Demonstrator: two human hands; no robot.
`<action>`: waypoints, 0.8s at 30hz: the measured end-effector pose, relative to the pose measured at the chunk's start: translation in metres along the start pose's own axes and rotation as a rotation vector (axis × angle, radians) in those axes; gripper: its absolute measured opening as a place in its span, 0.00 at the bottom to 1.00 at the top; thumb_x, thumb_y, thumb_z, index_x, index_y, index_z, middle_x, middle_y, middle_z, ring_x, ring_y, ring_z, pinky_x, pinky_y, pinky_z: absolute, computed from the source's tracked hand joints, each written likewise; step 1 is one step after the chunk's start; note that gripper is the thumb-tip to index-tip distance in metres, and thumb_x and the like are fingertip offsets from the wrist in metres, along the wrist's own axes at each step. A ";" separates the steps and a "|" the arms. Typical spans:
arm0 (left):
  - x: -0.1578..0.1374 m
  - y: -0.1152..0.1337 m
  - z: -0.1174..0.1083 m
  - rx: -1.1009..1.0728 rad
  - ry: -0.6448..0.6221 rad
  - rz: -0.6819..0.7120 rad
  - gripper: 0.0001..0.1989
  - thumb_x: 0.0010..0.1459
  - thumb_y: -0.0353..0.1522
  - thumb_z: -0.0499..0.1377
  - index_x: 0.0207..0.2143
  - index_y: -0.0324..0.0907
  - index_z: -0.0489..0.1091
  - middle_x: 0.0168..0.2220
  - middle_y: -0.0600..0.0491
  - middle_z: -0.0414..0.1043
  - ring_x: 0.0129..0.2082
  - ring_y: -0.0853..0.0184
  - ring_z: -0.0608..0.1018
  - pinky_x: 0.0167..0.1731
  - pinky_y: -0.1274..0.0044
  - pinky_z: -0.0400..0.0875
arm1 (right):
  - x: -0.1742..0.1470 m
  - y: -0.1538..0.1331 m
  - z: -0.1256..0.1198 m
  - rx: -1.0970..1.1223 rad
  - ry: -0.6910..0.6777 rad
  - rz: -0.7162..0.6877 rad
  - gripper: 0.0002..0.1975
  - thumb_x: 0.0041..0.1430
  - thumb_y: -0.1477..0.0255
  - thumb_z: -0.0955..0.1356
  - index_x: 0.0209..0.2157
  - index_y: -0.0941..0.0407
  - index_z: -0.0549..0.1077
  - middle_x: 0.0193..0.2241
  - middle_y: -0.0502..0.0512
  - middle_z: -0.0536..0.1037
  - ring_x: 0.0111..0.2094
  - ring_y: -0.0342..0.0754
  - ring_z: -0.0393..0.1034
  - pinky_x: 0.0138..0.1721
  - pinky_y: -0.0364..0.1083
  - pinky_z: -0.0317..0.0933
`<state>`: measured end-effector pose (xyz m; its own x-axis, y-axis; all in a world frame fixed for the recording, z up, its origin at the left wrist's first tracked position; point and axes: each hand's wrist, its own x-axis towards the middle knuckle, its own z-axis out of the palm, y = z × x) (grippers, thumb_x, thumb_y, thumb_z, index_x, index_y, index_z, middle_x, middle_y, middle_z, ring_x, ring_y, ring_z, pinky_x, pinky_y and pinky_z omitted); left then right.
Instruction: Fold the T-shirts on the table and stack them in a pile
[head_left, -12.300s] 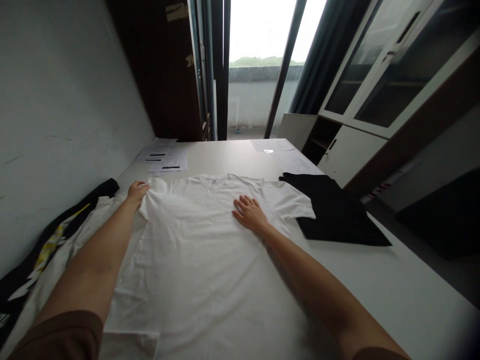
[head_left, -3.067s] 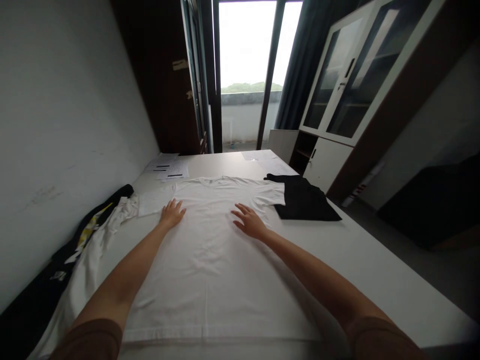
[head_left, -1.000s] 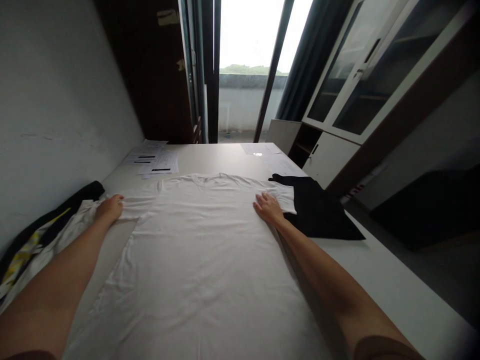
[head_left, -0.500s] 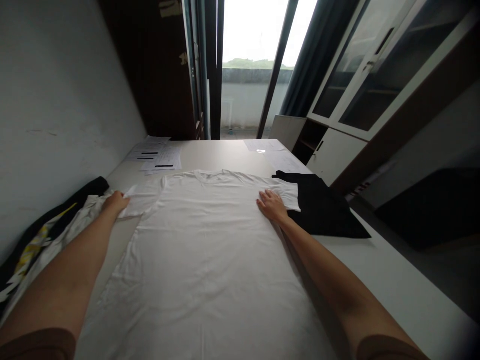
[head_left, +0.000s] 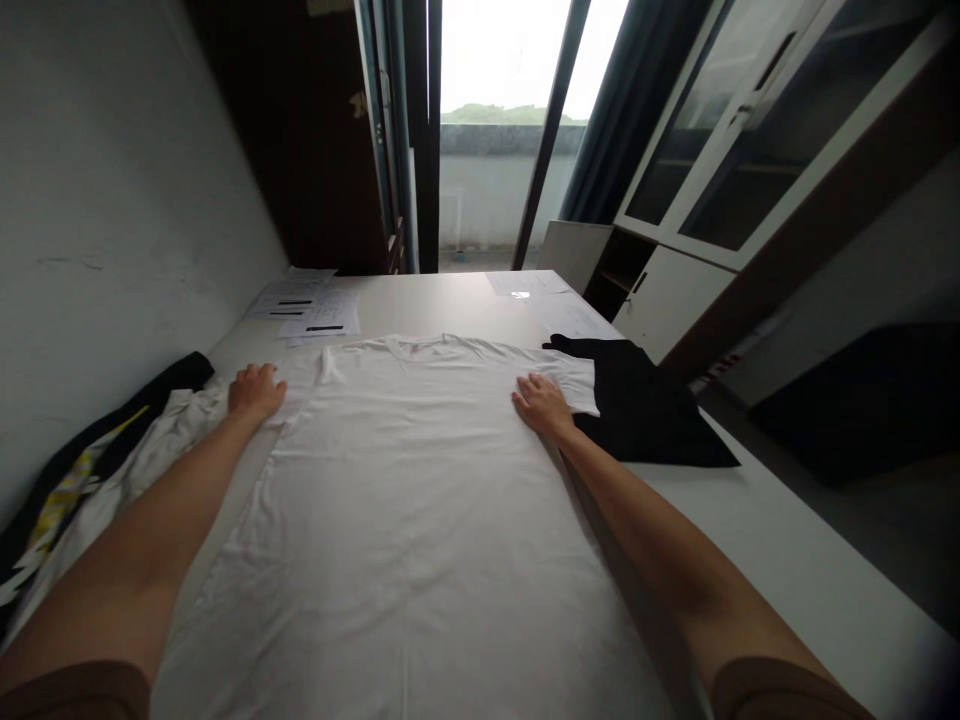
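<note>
A white T-shirt (head_left: pixel 420 480) is laid flat on the table (head_left: pixel 427 305) — its neck (head_left: pixel 418 348) is turned to the window (head_left: pixel 495 60). The left sleeve (head_left: pixel 300 388) is covered by the left hand (head_left: pixel 257 393), which is spread out, palm down. The shirt beside the right sleeve (head_left: pixel 579 382) is touched by the right hand (head_left: pixel 543 404) (spread out too). Black cloth (head_left: pixel 652 410) is partly hidden under that sleeve.

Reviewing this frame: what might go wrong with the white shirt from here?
Its right sleeve overlaps the black cloth, so shifting the shirt could drag that cloth along.

The left hand, at the left sleeve, is close to a pale garment; it might catch that too.

Creases run across the chest near the right hand; pressing there may set them rather than smooth them.
</note>
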<state>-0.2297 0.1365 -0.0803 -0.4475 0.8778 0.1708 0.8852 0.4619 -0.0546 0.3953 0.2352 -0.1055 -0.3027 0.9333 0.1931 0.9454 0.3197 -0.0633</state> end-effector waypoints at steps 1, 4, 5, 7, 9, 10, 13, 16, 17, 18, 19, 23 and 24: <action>-0.003 0.010 0.003 -0.011 -0.029 0.093 0.26 0.67 0.44 0.52 0.61 0.38 0.68 0.62 0.39 0.66 0.62 0.51 0.67 0.61 0.64 0.60 | 0.000 0.000 0.000 0.002 0.002 -0.001 0.27 0.72 0.58 0.58 0.65 0.55 0.65 0.68 0.62 0.62 0.68 0.60 0.54 0.67 0.58 0.47; -0.018 0.037 0.018 -0.033 -0.092 0.288 0.28 0.69 0.45 0.50 0.66 0.42 0.63 0.68 0.45 0.61 0.67 0.58 0.62 0.65 0.68 0.54 | 0.000 0.001 0.001 0.012 0.011 -0.001 0.27 0.72 0.57 0.57 0.65 0.55 0.66 0.68 0.63 0.62 0.68 0.60 0.54 0.67 0.58 0.47; -0.024 0.043 0.023 -0.035 -0.092 0.304 0.29 0.70 0.45 0.48 0.69 0.43 0.60 0.70 0.46 0.57 0.68 0.58 0.60 0.66 0.67 0.52 | 0.000 0.001 0.001 0.016 0.013 0.000 0.27 0.72 0.57 0.57 0.65 0.56 0.66 0.68 0.63 0.62 0.68 0.60 0.54 0.67 0.58 0.47; -0.033 0.046 0.031 -0.037 -0.077 0.292 0.31 0.72 0.46 0.43 0.71 0.43 0.54 0.73 0.45 0.51 0.70 0.55 0.56 0.67 0.62 0.51 | -0.001 0.003 0.001 0.025 0.012 -0.009 0.27 0.72 0.58 0.58 0.65 0.55 0.67 0.68 0.63 0.62 0.68 0.60 0.54 0.68 0.58 0.47; -0.036 0.037 0.035 -0.035 -0.088 0.241 0.33 0.71 0.48 0.40 0.72 0.44 0.53 0.74 0.44 0.48 0.71 0.51 0.55 0.66 0.57 0.51 | -0.003 0.005 0.000 0.036 0.003 -0.024 0.27 0.72 0.57 0.58 0.65 0.55 0.66 0.68 0.62 0.62 0.68 0.59 0.53 0.68 0.57 0.47; -0.036 0.029 0.035 -0.031 -0.107 0.206 0.34 0.71 0.49 0.40 0.73 0.45 0.52 0.74 0.43 0.47 0.71 0.50 0.55 0.66 0.56 0.51 | -0.004 0.006 0.000 0.041 -0.006 -0.030 0.27 0.72 0.57 0.58 0.65 0.55 0.66 0.68 0.62 0.62 0.68 0.59 0.53 0.68 0.57 0.47; -0.031 -0.004 0.029 -0.010 -0.173 0.075 0.36 0.69 0.52 0.40 0.73 0.46 0.51 0.74 0.43 0.46 0.71 0.47 0.54 0.66 0.54 0.51 | -0.006 0.009 -0.001 0.046 -0.034 -0.024 0.28 0.72 0.57 0.57 0.66 0.55 0.65 0.69 0.61 0.60 0.69 0.59 0.52 0.68 0.58 0.47; -0.030 -0.030 0.018 0.026 -0.142 -0.079 0.36 0.69 0.52 0.41 0.70 0.43 0.57 0.72 0.39 0.53 0.69 0.42 0.58 0.63 0.50 0.53 | 0.000 0.012 -0.003 0.040 -0.103 -0.015 0.29 0.72 0.57 0.58 0.68 0.55 0.62 0.71 0.63 0.57 0.71 0.61 0.49 0.68 0.59 0.46; -0.030 -0.033 0.014 0.037 -0.119 -0.118 0.36 0.69 0.51 0.42 0.68 0.40 0.61 0.70 0.36 0.56 0.67 0.39 0.60 0.62 0.47 0.54 | 0.004 0.012 -0.004 0.040 -0.139 -0.015 0.30 0.71 0.56 0.59 0.68 0.55 0.62 0.71 0.64 0.56 0.71 0.63 0.48 0.68 0.59 0.47; -0.030 -0.031 0.010 0.046 -0.095 -0.138 0.35 0.69 0.50 0.42 0.66 0.36 0.64 0.67 0.33 0.59 0.66 0.37 0.61 0.60 0.46 0.54 | 0.010 0.013 -0.006 0.040 -0.176 -0.010 0.31 0.70 0.55 0.60 0.68 0.55 0.62 0.71 0.65 0.56 0.71 0.64 0.48 0.67 0.59 0.48; -0.029 -0.026 0.008 0.050 -0.073 -0.138 0.35 0.69 0.49 0.43 0.63 0.33 0.66 0.66 0.30 0.60 0.65 0.35 0.62 0.59 0.45 0.55 | 0.016 0.012 -0.008 0.042 -0.203 0.002 0.32 0.69 0.53 0.61 0.68 0.55 0.62 0.70 0.67 0.56 0.70 0.65 0.49 0.67 0.60 0.49; -0.020 0.030 0.009 0.026 -0.024 0.031 0.33 0.70 0.47 0.42 0.68 0.37 0.59 0.70 0.37 0.54 0.69 0.48 0.58 0.65 0.57 0.53 | 0.043 0.008 -0.010 0.051 -0.144 0.024 0.35 0.70 0.50 0.60 0.70 0.54 0.60 0.71 0.67 0.55 0.71 0.65 0.47 0.67 0.61 0.49; -0.018 0.047 0.013 0.007 -0.042 0.122 0.33 0.71 0.47 0.41 0.70 0.40 0.56 0.72 0.41 0.52 0.70 0.53 0.57 0.66 0.62 0.52 | 0.048 0.008 -0.008 0.056 -0.118 -0.001 0.34 0.70 0.51 0.59 0.70 0.54 0.59 0.71 0.66 0.54 0.71 0.64 0.46 0.67 0.61 0.49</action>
<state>-0.1816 0.1443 -0.0983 -0.3420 0.9318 0.1212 0.9325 0.3525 -0.0788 0.3891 0.2812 -0.0891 -0.3188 0.9447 0.0770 0.9379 0.3261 -0.1185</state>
